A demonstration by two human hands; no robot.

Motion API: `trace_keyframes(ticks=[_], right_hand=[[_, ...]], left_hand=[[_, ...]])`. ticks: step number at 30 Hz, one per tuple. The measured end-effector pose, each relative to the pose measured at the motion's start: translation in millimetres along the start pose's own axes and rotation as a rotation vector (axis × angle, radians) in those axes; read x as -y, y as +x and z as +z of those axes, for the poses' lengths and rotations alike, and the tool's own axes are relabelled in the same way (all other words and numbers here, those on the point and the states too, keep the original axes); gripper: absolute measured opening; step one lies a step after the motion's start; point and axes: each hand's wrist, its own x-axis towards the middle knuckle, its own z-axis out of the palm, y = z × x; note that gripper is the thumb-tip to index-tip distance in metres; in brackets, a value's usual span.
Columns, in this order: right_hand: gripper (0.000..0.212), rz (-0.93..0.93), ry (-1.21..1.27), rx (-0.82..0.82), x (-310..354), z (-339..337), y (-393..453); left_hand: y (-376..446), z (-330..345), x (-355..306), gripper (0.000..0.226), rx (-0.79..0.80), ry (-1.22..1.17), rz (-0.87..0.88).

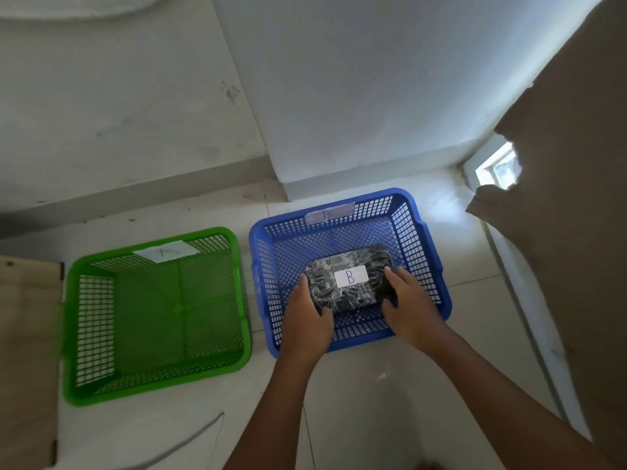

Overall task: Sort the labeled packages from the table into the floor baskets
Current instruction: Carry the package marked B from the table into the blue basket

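Note:
A black plastic-wrapped package [349, 264] with a white label marked "B" is inside the blue basket [427, 262], low over its mesh floor. My left hand [307, 317] grips the package's left end. My right hand [407, 307] grips its right end. The blue basket carries a pale tag marked "B" on its far rim. To its left stands the green basket [152, 381], with a white tag marked "A" on its far rim and nothing visible inside.
Both baskets sit on a pale tiled floor by a white wall corner. A brown cardboard sheet [570, 198] leans at the right, close to the blue basket. A wooden board edge [27, 334] lies at the left, beside the green basket.

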Motion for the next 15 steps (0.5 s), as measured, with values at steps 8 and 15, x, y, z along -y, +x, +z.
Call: trace_keyframes(ticks=[8, 15], right_hand=[[0.062, -0.074, -0.324, -0.128, 72, -84, -110], [0.062, -0.116, -0.374, -0.197, 155, -185, -249]], left_hand=[[-98, -70, -81, 0.075, -0.033, 0.556, 0.095], [-235, -183, -156, 0.077, -0.136, 0.672, 0.200]])
